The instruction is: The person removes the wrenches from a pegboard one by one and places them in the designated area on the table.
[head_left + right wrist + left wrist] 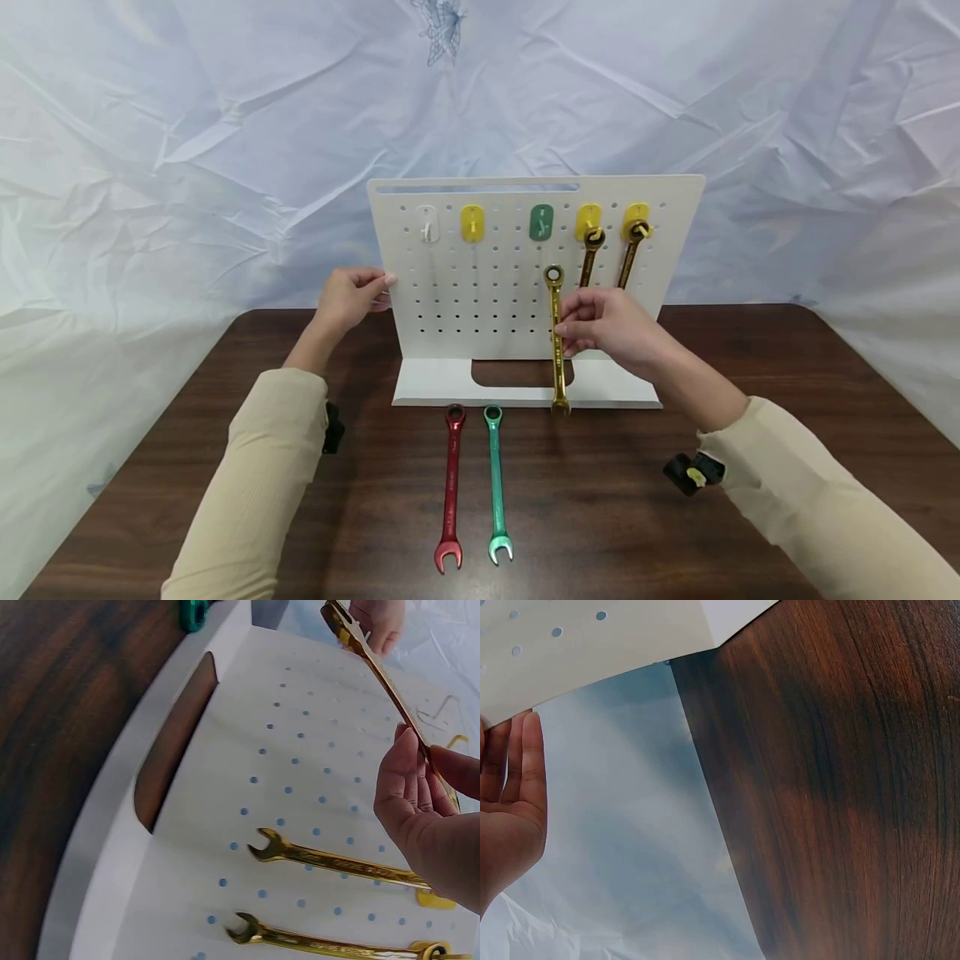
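My right hand [611, 325] pinches a gold combination wrench [557, 350] by its shaft, ring end up, in front of the white pegboard [495, 283]. The wrench's ring sits below the green hook [542, 222]. With its fingers and thumb at the edge, my left hand [352, 293] grips the board's left side; the left wrist view shows those fingers [532, 757] behind the board. Two more gold wrenches hang from the yellow hooks at the right, one wrench [337, 866] nearer the held one and another wrench [322, 941] beyond it.
A red wrench [452, 492] and a green wrench [497, 487] lie on the dark wood table [600, 517] before the board's base [435, 383]. A white hook [427, 225] and a yellow hook [472, 223] at the left hold nothing. Pale cloth [225, 167] hangs behind.
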`<state>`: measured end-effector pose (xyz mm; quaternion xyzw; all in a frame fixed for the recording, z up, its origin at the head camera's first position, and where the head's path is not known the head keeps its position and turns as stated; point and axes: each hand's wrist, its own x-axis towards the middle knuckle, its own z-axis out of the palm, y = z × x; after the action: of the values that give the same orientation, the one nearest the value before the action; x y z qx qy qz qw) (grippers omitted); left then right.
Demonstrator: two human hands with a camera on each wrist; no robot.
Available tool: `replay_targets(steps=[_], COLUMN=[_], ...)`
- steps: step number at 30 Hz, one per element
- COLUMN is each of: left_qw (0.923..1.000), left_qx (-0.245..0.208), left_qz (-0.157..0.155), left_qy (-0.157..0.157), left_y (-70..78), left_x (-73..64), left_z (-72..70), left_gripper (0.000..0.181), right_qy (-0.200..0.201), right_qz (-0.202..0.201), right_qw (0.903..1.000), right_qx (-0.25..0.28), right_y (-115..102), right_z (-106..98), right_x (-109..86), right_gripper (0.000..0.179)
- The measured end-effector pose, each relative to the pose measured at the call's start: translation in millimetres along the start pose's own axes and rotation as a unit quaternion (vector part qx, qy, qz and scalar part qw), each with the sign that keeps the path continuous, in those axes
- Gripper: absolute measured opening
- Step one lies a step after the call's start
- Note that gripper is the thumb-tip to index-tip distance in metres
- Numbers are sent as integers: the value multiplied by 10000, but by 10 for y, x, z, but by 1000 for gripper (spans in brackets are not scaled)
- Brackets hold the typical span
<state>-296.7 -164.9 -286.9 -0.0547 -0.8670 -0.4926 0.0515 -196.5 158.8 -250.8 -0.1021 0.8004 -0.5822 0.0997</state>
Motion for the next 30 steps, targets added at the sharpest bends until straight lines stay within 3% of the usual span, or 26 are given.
replay_targets(steps=[11, 30], left_qw=[9998, 10000], left_qx=[-178, -25], left_qz=[-113, -35], left_qy=[-32, 25], left_y=[-10, -9], left_x=[19, 8], left_z=[4, 3], left_gripper=[32, 32], right_qy=[-131, -653], right_qz=[329, 746], right_qw=[9982, 9906], right_qx=[487, 938], right_y=[284, 689], right_z=[81, 267], right_x=[-39, -152], right_gripper=[12, 7])
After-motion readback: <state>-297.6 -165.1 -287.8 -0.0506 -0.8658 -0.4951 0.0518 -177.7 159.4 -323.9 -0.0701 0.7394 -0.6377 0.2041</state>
